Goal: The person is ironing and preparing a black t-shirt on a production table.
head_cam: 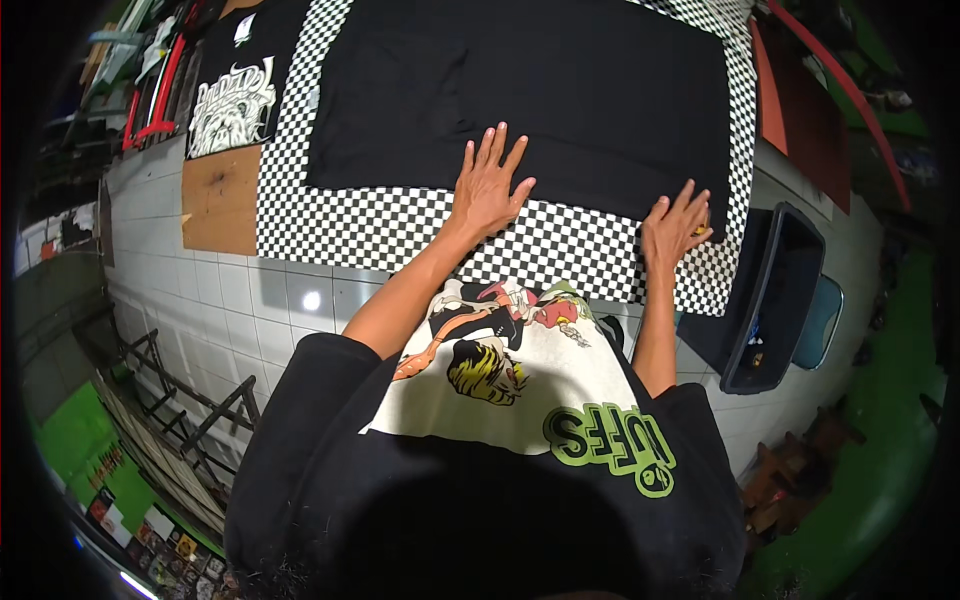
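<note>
A black cloth garment (570, 97) lies spread out on a black-and-white checkered tablecloth (390, 225). My left hand (491, 184) rests on its near edge around the middle, fingers spread and palm down. Near the garment's right corner, my right hand (677, 225) lies palm down on the fabric with its fingers somewhat apart. A ring shows on that hand. Neither hand grips anything. A few creases run through the cloth just beyond my left fingertips, and the garment's far edge runs out of view at the top.
Left of the checkered cloth, a black T-shirt (232, 105) with a white print lies over a brown board (219, 199). A dark plastic bin (780, 300) with small items inside stands at the right, beside a blue-green chair (819, 322). Dark metal frames (187, 405) stand at lower left.
</note>
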